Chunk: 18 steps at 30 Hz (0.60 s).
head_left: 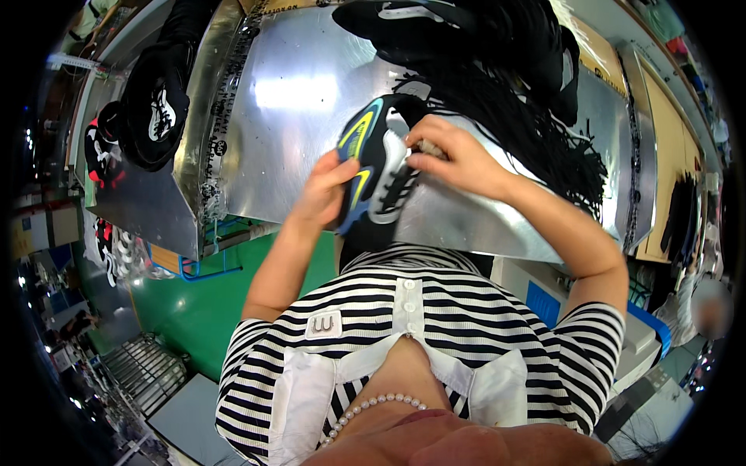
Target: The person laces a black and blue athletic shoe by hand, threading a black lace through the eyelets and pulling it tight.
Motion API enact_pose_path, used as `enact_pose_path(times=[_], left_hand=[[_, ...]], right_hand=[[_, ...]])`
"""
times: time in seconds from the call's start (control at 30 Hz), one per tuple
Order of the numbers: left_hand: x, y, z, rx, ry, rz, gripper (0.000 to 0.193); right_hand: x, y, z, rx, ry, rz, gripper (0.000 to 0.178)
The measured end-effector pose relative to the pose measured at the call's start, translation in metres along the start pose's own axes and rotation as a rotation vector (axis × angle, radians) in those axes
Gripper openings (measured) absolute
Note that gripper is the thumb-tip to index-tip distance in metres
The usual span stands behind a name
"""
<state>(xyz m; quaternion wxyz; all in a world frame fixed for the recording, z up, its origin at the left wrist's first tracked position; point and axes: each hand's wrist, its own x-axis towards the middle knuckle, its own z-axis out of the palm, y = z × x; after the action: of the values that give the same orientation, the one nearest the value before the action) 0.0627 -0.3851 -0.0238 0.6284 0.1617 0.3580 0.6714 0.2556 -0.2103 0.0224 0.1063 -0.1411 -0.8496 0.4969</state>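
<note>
A black shoe upper (pixel 381 159) with a light grey lacing panel and blue-and-yellow side trim is tilted over the near part of the metal tabletop. My left hand (pixel 326 185) grips its left edge, thumb on the trim. At the right edge of the lacing panel, the fingers of my right hand (pixel 460 159) are pinched together beside the eyelets. Something small and tan shows between those fingers, too indistinct to name. Black laces (pixel 397 190) cross the panel. A thick bundle of loose black laces (pixel 536 155) lies to the right, beyond my right hand.
More black shoe uppers (pixel 435 31) are heaped at the table's far side. The metal tabletop (pixel 272 155) has taped raised edges. Left of it hang or lie a black upper (pixel 158 109) and a red-and-black one (pixel 98 151). A blue-framed stool (pixel 194 264) stands below on green flooring.
</note>
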Motion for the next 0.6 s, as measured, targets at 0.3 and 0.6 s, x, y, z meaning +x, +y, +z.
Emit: enact_pose_path(times=[0.3,0.6], left_hand=[[0.039,0.128,-0.014,1.905,0.578,0.877,0.017],[0.126,0.099,-0.074,2.020,0.593,0.961,0.052]], right_hand=[[0.008,0.075,-0.015,-0.377,0.676,0.184,0.019],[0.051,0.103,-0.015,-0.208,0.855,0.301,0.017]])
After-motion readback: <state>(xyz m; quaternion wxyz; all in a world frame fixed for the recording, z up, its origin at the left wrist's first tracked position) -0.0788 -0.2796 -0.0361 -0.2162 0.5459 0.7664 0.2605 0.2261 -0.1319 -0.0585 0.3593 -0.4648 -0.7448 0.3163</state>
